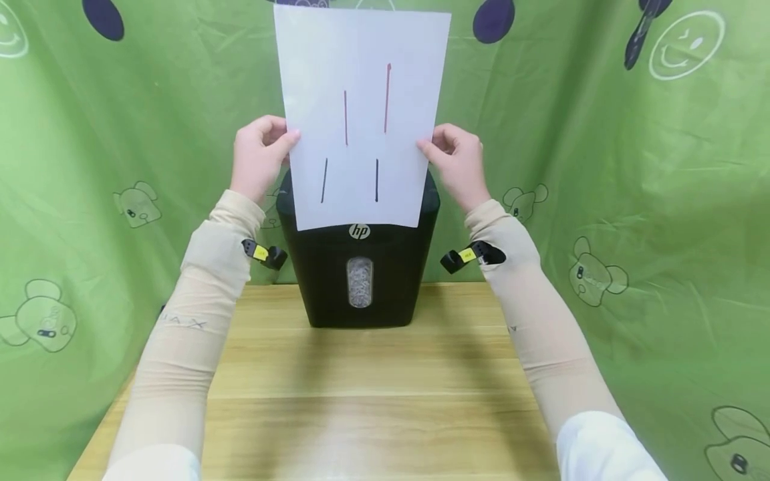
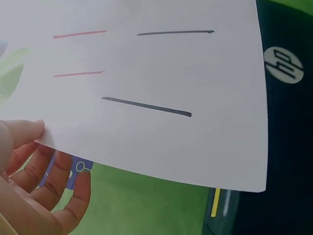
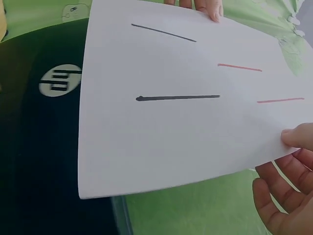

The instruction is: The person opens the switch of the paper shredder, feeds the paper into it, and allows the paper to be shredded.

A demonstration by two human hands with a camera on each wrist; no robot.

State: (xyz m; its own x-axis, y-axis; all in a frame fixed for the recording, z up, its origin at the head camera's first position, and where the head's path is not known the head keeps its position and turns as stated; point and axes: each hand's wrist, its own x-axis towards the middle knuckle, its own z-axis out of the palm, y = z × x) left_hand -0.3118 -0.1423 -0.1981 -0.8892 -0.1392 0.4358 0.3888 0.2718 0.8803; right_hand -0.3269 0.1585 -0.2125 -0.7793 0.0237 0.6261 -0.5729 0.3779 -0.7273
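Observation:
A white sheet of paper (image 1: 367, 100) stands upright between my two hands, marked with two red strokes above and two black strokes below. My left hand (image 1: 260, 155) pinches its left edge, thumb in front and fingers behind. On the opposite edge my right hand (image 1: 458, 160) pinches it the same way. Behind the paper's lower part is a black HP shredder (image 1: 325, 280), its top hidden by the sheet. The lower paper edge hangs just above the round hp logo (image 1: 359, 231). Both wrist views show the paper (image 2: 161, 147) gripped near its side edges.
The shredder stands at the back of a wooden table (image 1: 361, 381), with shreds visible through its small window (image 1: 360, 282). A green patterned curtain (image 1: 601, 167) surrounds the table at the back and sides. Wrist straps with black cameras (image 1: 273, 257) sit on both forearms.

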